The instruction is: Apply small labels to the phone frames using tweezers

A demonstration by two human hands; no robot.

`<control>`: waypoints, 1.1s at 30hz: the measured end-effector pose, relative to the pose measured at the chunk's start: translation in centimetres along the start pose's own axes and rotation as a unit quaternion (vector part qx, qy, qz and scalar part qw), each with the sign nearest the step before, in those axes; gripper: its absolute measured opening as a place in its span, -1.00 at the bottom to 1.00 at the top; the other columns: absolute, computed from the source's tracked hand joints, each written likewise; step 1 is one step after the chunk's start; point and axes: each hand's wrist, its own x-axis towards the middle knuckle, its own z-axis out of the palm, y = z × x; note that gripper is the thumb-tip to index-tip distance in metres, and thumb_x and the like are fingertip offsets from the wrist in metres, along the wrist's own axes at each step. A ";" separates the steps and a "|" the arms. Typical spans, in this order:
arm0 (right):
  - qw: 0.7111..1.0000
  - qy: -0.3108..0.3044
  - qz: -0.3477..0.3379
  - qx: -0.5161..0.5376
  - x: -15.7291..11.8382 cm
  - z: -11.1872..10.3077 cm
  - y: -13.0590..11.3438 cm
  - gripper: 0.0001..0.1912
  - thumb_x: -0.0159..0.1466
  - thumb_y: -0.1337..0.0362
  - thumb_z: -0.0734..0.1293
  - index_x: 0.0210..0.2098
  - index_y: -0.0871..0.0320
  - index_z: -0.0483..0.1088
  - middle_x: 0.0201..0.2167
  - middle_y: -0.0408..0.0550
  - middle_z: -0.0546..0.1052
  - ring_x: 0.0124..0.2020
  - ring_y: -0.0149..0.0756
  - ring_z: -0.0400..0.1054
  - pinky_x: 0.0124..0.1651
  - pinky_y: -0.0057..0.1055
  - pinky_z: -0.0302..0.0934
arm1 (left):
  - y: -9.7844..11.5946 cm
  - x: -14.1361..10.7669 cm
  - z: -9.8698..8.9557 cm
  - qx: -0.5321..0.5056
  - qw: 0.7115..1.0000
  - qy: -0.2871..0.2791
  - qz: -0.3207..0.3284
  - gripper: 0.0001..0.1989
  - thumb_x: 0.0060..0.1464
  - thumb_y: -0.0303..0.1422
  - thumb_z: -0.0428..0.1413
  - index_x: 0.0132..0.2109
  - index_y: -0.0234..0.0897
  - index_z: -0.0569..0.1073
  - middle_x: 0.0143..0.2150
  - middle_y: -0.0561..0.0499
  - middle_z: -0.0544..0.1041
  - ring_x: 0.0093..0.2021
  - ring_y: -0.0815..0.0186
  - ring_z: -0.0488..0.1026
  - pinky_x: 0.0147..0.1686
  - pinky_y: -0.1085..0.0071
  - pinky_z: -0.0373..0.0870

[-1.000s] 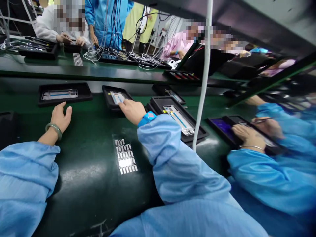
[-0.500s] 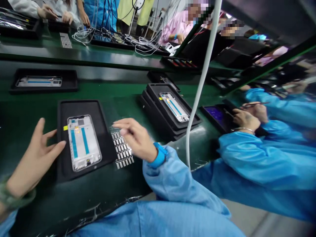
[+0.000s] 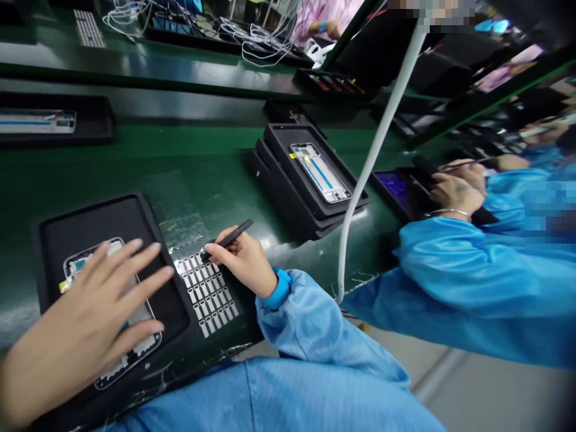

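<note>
My left hand [image 3: 90, 318] hovers or rests over a phone frame [image 3: 146, 347], fingers spread and gripping nothing; whether it touches cannot be made out. That frame, silver with blue strips and a yellow tab, is partly covered by the hand. It lies askew in a black tray [image 3: 101, 228]. Between the fingers of my right hand [image 3: 245, 267] is a slim black tool that looks like tweezers [image 3: 237, 233]. Its tip meets the upper edge of a sheet of small silver-white stickers [image 3: 211, 297], flat on the bench right of the tray.
Stacked black trays [image 3: 288, 198] stand beyond my right hand, a second phone frame [image 3: 321, 174] in the top one. A white cable [image 3: 375, 144] hangs down beside them. Another tray [image 3: 96, 120] sits at far left. A co-worker's hands [image 3: 459, 189] work at the right.
My left hand has moved from the tray's side to over the phone frame, which now lies more tilted. My right hand has brought the black tool to the sticker sheet. The view has shifted.
</note>
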 end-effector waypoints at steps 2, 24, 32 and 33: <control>0.999 0.002 -0.022 -0.044 -0.2 0.1 0.4 -0.68 0.08 0.04 0.43 -0.37 0.11 0.32 -0.51 -0.15 0.50 -0.44 -0.29 0.49 -0.34 -0.35 0.41 | 0.8 2.4 1.1 0.033 0.994 -0.039 0.099 -0.47 0.14 0.02 -0.06 0.23 0.09 0.21 0.27 -0.02 0.26 0.29 -0.04 0.12 0.23 -0.21 -0.04; 0.998 -0.008 0.036 0.044 0.1 0.7 0.3 -0.67 0.08 0.04 0.43 -0.37 0.11 0.30 -0.57 -0.22 0.48 -0.50 -0.34 0.49 -0.37 -0.39 0.40 | 0.9 4.1 3.3 0.019 0.991 -0.062 0.114 -0.54 0.16 -0.05 -0.03 0.20 0.05 0.29 0.23 -0.09 0.31 0.23 -0.07 0.19 0.18 -0.30 -0.03; 0.996 0.000 0.058 0.061 0.4 0.8 -0.1 -0.67 0.06 0.04 0.43 -0.39 0.11 0.29 -0.60 -0.23 0.46 -0.52 -0.34 0.48 -0.41 -0.39 0.41 | 0.8 4.0 3.4 0.051 0.989 -0.068 0.125 -0.52 0.19 -0.03 -0.09 0.22 0.05 0.25 0.24 -0.11 0.29 0.23 -0.06 0.18 0.18 -0.28 -0.05; 0.996 0.000 0.062 0.063 0.4 0.8 -0.1 -0.66 0.06 0.04 0.43 -0.39 0.12 0.29 -0.61 -0.23 0.46 -0.53 -0.34 0.48 -0.41 -0.39 0.41 | 0.8 4.0 3.4 0.050 0.989 -0.069 0.125 -0.52 0.19 -0.03 -0.09 0.22 0.05 0.25 0.24 -0.11 0.29 0.23 -0.06 0.18 0.18 -0.28 -0.05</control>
